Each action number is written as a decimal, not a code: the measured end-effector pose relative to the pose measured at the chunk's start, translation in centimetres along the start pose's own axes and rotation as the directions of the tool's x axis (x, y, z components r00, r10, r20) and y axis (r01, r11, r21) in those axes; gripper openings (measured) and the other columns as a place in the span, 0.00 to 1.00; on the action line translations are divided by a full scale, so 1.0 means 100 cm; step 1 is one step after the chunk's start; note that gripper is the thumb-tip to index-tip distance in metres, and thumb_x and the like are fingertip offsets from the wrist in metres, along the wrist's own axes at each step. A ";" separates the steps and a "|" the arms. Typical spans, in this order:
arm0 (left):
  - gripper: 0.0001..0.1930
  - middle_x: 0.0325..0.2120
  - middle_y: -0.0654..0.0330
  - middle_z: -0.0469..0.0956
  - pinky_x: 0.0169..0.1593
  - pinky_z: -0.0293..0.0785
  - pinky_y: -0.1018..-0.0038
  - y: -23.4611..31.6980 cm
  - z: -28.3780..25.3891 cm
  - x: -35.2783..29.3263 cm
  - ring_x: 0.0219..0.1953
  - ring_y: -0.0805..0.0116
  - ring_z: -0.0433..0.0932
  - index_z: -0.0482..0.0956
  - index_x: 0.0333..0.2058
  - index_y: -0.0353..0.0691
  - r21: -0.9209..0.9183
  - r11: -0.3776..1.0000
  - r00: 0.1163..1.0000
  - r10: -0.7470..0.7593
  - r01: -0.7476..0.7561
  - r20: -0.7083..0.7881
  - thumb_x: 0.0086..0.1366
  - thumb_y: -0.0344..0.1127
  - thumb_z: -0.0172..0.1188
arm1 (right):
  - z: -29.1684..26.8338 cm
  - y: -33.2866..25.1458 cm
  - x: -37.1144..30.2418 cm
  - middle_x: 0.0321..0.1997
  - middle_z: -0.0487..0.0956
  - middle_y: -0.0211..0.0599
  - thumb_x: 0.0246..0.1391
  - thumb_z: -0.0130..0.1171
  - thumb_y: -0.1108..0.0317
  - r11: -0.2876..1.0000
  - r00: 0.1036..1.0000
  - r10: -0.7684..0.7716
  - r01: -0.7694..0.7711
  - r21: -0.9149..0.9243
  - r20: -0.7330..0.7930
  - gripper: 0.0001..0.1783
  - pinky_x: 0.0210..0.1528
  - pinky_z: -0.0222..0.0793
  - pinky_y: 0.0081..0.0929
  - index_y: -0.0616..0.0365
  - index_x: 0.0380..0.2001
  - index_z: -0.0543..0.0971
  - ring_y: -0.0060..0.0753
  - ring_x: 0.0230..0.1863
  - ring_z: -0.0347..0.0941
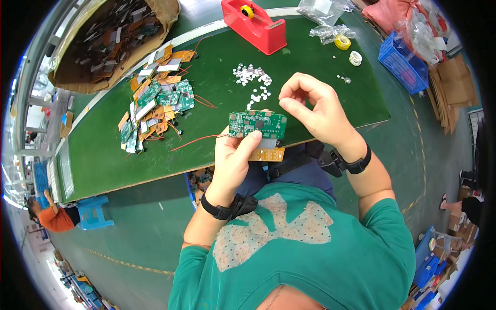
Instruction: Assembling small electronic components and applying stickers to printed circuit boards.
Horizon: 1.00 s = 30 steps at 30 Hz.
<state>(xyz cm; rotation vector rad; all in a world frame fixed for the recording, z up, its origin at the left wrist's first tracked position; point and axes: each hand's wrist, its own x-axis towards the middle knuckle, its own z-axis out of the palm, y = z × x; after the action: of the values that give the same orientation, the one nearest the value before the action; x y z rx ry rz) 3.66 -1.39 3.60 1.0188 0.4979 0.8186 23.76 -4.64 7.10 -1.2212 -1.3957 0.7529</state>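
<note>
My left hand [235, 157] grips a green circuit board [258, 124], thumb on its face, above the table's near edge. From the board hang an orange flex strip [267, 155] and, at the left, a thin red wire [199, 141]. Just right of the board, my right hand [313, 106] is raised with thumb and index finger brought close together; whatever is between them is too small to make out. Beyond the board lies a scatter of small white and silvery round pieces [251, 76]. At the left of the table is a heap of circuit boards with orange flex strips [157, 98].
A red tape dispenser [256, 28] stands at the table's far side. Yellow tape [342, 42], a white roll [355, 58] and plastic bags lie far right. A big box of parts [111, 41] sits beyond the heap. A blue crate [403, 62] is off the right edge.
</note>
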 end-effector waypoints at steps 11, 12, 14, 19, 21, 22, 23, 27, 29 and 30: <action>0.07 0.35 0.63 0.73 0.40 0.70 0.79 -0.017 0.004 0.003 0.36 0.78 0.72 0.76 0.39 0.33 0.322 0.937 0.987 0.157 -0.137 -0.040 0.63 0.26 0.56 | 0.023 0.000 -0.003 0.27 0.72 0.37 0.46 0.60 0.77 0.922 0.970 -0.243 0.239 -0.305 0.023 0.04 0.30 0.68 0.26 0.63 0.27 0.74 0.31 0.28 0.71; 0.06 0.35 0.63 0.73 0.39 0.70 0.79 -0.017 0.004 0.003 0.36 0.78 0.71 0.76 0.38 0.33 0.327 0.936 0.988 0.150 -0.130 -0.037 0.63 0.26 0.56 | 0.023 0.000 -0.003 0.27 0.72 0.37 0.46 0.60 0.77 0.922 0.970 -0.243 0.239 -0.306 0.025 0.04 0.30 0.68 0.26 0.63 0.27 0.74 0.31 0.28 0.71; 0.06 0.34 0.64 0.73 0.39 0.70 0.79 -0.017 0.003 0.003 0.35 0.78 0.71 0.76 0.38 0.33 0.331 0.936 0.989 0.142 -0.122 -0.036 0.62 0.26 0.56 | 0.023 0.001 -0.003 0.26 0.72 0.37 0.46 0.60 0.77 0.965 0.985 -0.172 0.172 -0.200 0.019 0.04 0.29 0.66 0.25 0.63 0.26 0.74 0.30 0.28 0.71; 0.05 0.32 0.65 0.71 0.37 0.69 0.80 -0.017 0.003 0.001 0.33 0.79 0.69 0.76 0.37 0.33 0.361 0.929 0.994 0.100 -0.078 -0.043 0.62 0.26 0.56 | 0.022 0.002 -0.002 0.26 0.72 0.31 0.47 0.62 0.76 0.993 0.997 -0.060 0.064 -0.101 0.047 0.05 0.30 0.64 0.21 0.63 0.27 0.75 0.23 0.27 0.69; 0.05 0.33 0.65 0.72 0.37 0.69 0.80 -0.016 0.005 0.001 0.33 0.79 0.69 0.76 0.37 0.33 0.345 0.935 0.994 0.103 -0.085 -0.036 0.62 0.26 0.56 | 0.021 0.004 -0.001 0.26 0.72 0.29 0.48 0.62 0.75 0.998 0.998 -0.024 0.026 -0.054 0.050 0.05 0.30 0.63 0.19 0.63 0.27 0.76 0.20 0.27 0.68; 0.05 0.33 0.65 0.72 0.37 0.69 0.80 -0.015 0.006 0.001 0.34 0.79 0.69 0.76 0.37 0.34 0.328 0.940 0.994 0.108 -0.094 -0.026 0.62 0.25 0.56 | 0.021 0.005 -0.001 0.26 0.72 0.27 0.49 0.62 0.75 0.999 0.998 0.016 -0.013 -0.034 0.069 0.04 0.31 0.63 0.19 0.62 0.28 0.76 0.18 0.28 0.67; 0.05 0.33 0.65 0.72 0.37 0.69 0.80 -0.014 0.006 0.001 0.34 0.79 0.69 0.76 0.37 0.34 0.327 0.940 0.994 0.111 -0.096 -0.025 0.62 0.25 0.56 | 0.020 0.005 -0.001 0.26 0.72 0.25 0.50 0.62 0.74 0.998 0.995 0.055 -0.054 -0.014 0.088 0.04 0.31 0.63 0.18 0.62 0.28 0.76 0.16 0.28 0.66; 0.06 0.32 0.66 0.73 0.36 0.69 0.81 -0.013 0.008 0.002 0.33 0.80 0.69 0.76 0.39 0.34 0.312 0.947 0.997 0.074 -0.071 0.001 0.63 0.26 0.56 | 0.013 0.009 0.004 0.27 0.73 0.23 0.53 0.60 0.73 0.973 0.958 0.196 -0.217 0.084 0.208 0.04 0.31 0.63 0.18 0.61 0.30 0.77 0.14 0.29 0.65; 0.07 0.32 0.67 0.73 0.36 0.69 0.81 -0.016 0.007 0.001 0.32 0.81 0.69 0.76 0.39 0.34 0.286 0.958 0.999 0.037 -0.036 0.002 0.63 0.26 0.55 | 0.010 0.014 0.004 0.29 0.71 0.22 0.56 0.57 0.70 0.960 0.918 0.220 -0.264 0.095 0.330 0.05 0.33 0.61 0.16 0.61 0.32 0.75 0.13 0.30 0.63; 0.06 0.31 0.68 0.73 0.37 0.69 0.81 -0.020 0.007 0.000 0.32 0.82 0.70 0.76 0.39 0.35 0.262 0.965 1.000 0.021 -0.019 -0.006 0.63 0.26 0.56 | 0.010 0.015 0.003 0.29 0.71 0.22 0.56 0.57 0.70 0.960 0.918 0.220 -0.264 0.094 0.329 0.05 0.33 0.61 0.16 0.61 0.32 0.75 0.13 0.30 0.63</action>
<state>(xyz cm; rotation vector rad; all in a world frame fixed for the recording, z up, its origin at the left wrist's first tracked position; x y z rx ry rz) 4.87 -2.29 2.08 1.2660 0.6159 0.7884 23.25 -3.76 5.55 -1.2153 -1.4335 1.2445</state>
